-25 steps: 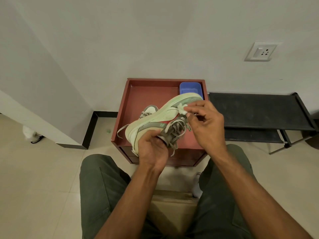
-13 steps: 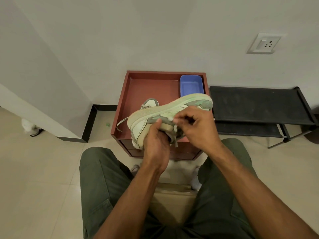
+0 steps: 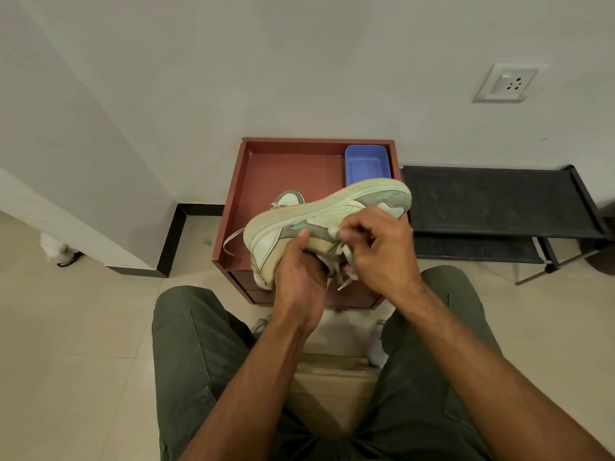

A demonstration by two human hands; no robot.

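**A:** Where's the sneaker (image 3: 319,211) relative to your hands right now?

**B:** You've got it up in the air over the red cabinet (image 3: 239,201), sole tipped toward the wall. Its long axis runs from the heel at lower left to the toe at upper right. Your left hand (image 3: 299,277) is wrapped round the heel end from below. Your right hand (image 3: 382,254) is curled against the side at mid-shoe, pinching a white bit (image 3: 333,231), so your right is nearer the toe.

**A:** Is that bit a lace or a wipe?

**B:** Can't tell, your fingers cover most of it. The laces (image 3: 344,261) dangle between your hands, and the tongue and eyelets are hidden. A second sneaker (image 3: 289,198) peeks out behind.
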